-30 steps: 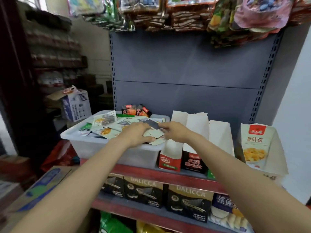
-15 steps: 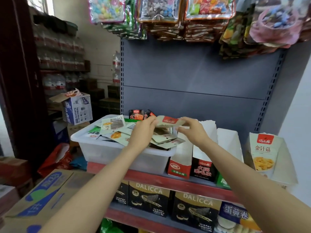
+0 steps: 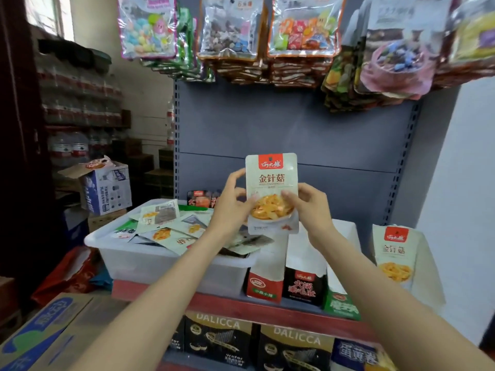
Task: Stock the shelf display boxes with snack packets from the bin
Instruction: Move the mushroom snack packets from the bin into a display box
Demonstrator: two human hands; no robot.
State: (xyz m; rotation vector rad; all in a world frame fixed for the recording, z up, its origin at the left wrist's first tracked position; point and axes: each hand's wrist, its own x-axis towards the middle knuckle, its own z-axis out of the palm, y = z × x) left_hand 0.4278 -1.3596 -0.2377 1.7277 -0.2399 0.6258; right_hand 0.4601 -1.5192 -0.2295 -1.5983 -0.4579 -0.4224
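I hold one pale snack packet [image 3: 272, 192] upright in front of the grey shelf back, its red label on top and yellow food picture facing me. My left hand [image 3: 231, 203] pinches its left edge and my right hand [image 3: 312, 207] pinches its right edge. Below them the clear plastic bin [image 3: 150, 259] sits on the shelf, heaped with several loose packets [image 3: 171, 226]. To the bin's right stand several open display boxes: a red-fronted one [image 3: 265, 281], a black one [image 3: 305, 283], a green one [image 3: 340, 303]. Farther right stands a pale box [image 3: 396, 253] printed like the held packet.
Candy bags [image 3: 302, 25] hang in rows above the shelf. Black DALICCA cartons [image 3: 222, 341] fill the shelf below the red shelf edge [image 3: 241, 307]. A blue-and-brown carton [image 3: 40, 336] lies at lower left, another open carton [image 3: 107, 187] stands behind the bin, and water bottles line the back wall.
Both hands rose out of the bin with one packet. It lay flat half a second ago and now stands upright, face toward me, higher above the bin.
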